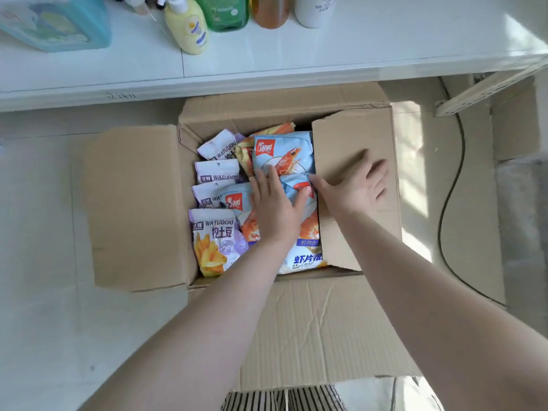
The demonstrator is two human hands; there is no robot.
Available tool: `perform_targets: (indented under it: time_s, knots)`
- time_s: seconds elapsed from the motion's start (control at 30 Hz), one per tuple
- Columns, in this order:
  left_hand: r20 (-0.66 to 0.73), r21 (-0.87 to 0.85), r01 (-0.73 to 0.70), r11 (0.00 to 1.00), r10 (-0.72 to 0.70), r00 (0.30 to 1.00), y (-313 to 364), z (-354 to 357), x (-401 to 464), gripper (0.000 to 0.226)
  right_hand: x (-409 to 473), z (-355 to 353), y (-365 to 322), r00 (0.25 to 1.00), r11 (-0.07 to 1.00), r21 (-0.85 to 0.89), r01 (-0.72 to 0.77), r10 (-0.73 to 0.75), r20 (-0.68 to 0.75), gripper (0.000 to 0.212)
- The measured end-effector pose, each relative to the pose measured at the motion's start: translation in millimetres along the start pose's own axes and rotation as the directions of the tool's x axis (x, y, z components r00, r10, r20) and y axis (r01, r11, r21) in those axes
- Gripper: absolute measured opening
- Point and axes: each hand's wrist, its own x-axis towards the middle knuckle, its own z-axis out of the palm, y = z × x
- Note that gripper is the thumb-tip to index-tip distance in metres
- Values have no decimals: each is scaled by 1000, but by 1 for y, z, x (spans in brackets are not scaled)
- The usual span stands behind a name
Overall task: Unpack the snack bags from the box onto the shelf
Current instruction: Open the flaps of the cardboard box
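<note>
The cardboard box [139, 209] stands open on the floor just below the white shelf [326, 54], its left, near and far flaps folded outward and its right flap [355, 185] lying partly over the opening. Inside the box, along its left wall, a row of purple-and-white WATUDOU fries bags [218, 241] lies overlapping, the nearest one showing yellow fries. To the right of that row, pale blue shrimp-chip bags [283, 154] printed with an orange prawn lie flat, stacked over one another, the nearest partly tucked under the right flap. An orange-striped bag [278, 128] peeks out at the box's far wall
</note>
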Motion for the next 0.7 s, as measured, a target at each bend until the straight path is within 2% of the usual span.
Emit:
perform_targets:
  time_s: [0.07,0.13,0.23,0.3,0.4,0.5,0.6,0.7]
  knots:
    - [22,13,3,1000,-3,1000,-3,-2,-1,84,7,-10,-6,994,994,-87,-59,66,82,131]
    - [28,12,-10,1000,10,1000,0,-6,-3,83,8,-18,-14,990,984,-173,-47,69,124,127]
    - [21,-3,-70,998,70,997,15,-10,-14,77,1,-32,-20,991,977,-194,90,-70,110,95]
    - [27,-17,-158,987,158,987,27,-10,-25,73,-8,-53,-13,987,980,-127,153,-146,67,68]
    - [57,-38,-276,961,277,959,51,-5,-41,65,-17,-97,11,987,987,19,157,-156,-24,47]
    - [142,-183,-211,960,238,961,79,8,-55,61,-12,-138,44,992,960,255,116,-101,-72,33]
    - [273,-242,-95,966,162,948,109,35,-68,64,4,-164,78,991,921,388,25,28,-131,55]
    - [395,-189,54,981,25,918,125,71,-72,72,26,-170,112,971,901,424,-98,180,-159,55]
